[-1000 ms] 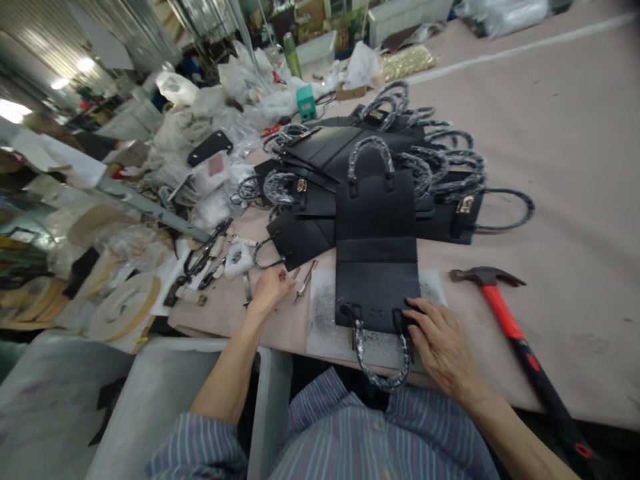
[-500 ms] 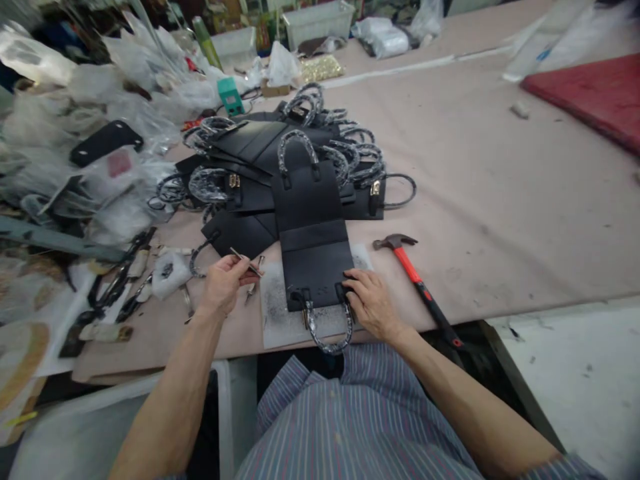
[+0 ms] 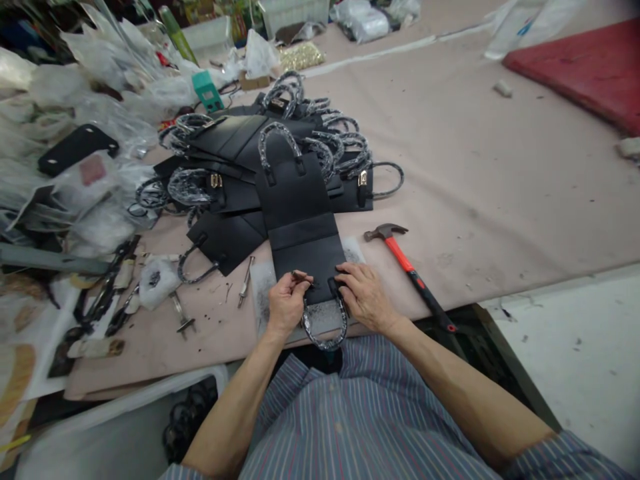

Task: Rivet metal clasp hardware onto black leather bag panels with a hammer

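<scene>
A flat black bag panel [image 3: 305, 227] lies lengthwise on the table, its near end over a scuffed white pad [image 3: 264, 300]. Its plastic-wrapped handle [image 3: 324, 333] hangs over the table's front edge. My left hand [image 3: 286, 303] is closed, pinching a small metal punch tool [image 3: 301, 277] at the near left corner of the panel. My right hand [image 3: 365, 297] presses down on the panel's near right corner beside the handle tab, its fingers bent over it.
A pile of black bag panels with wrapped handles [image 3: 280, 143] lies behind. A red-handled hammer [image 3: 407, 267] rests to the right. Small tools [image 3: 245, 280] and scissors [image 3: 107, 293] lie left, with plastic bags [image 3: 90, 100] beyond. A red mat [image 3: 580, 67] is far right.
My left hand picked a metal tool off the table at the left and brought it to the panel's near edge. My right hand stayed on the panel. The view shifted.
</scene>
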`<state>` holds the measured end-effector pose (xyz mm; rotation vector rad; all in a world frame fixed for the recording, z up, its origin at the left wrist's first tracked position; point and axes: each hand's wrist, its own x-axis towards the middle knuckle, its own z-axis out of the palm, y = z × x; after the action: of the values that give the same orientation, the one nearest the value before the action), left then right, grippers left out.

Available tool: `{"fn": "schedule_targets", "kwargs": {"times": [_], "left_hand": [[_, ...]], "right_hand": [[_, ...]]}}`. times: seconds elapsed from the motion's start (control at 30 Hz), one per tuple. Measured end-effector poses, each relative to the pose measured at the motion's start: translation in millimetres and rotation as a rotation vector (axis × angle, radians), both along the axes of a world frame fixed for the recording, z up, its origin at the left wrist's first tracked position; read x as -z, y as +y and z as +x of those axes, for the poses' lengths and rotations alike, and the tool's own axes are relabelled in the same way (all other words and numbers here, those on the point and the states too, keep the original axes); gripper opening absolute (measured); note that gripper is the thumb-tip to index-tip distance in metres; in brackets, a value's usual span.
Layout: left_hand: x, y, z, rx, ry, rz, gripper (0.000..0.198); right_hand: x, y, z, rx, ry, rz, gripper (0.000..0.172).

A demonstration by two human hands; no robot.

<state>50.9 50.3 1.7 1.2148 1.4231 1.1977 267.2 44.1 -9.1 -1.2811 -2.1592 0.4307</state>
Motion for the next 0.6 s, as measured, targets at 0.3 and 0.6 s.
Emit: {"fn": "schedule_targets", "kwargs": {"times": [0.3, 0.6], "left_hand": [[4.4, -1, 0, 0.033, 0.085, 0.018, 0.011], [11.6, -1, 0, 0.032, 0.119, 0.031, 0.010]], "right_hand": [[-1.8, 0, 2, -0.001, 0.014, -0.043, 0.025], [-1.2, 2, 3, 0.002, 0.012, -0.047, 0.025]]}}
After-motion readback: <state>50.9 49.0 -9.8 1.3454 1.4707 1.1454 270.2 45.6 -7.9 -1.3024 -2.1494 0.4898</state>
